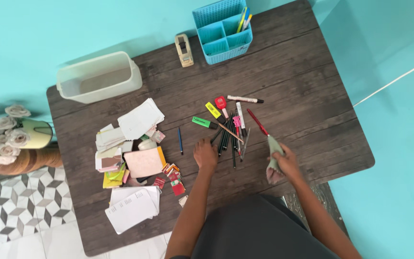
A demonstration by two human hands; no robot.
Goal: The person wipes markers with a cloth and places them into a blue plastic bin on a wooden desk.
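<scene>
The person leaned over the dark wooden table [303, 86], the left hand [205, 154] lying loosely curled at the near end of the heap of pens and markers [231, 129] in the middle of the table. The right hand [286, 163] was closed around a pale green cloth [274, 156] near the right edge, beside a red pen [257, 121]. I judged a careless sweep of that cloth could roll the loose pens off the near edge. Whether the left fingers actually pinched a pen I could not tell. The paper pile [130, 158] toward the left hid whatever lay beneath it, and the blue basket [222, 33] at the far edge showed only a few pens.
</scene>
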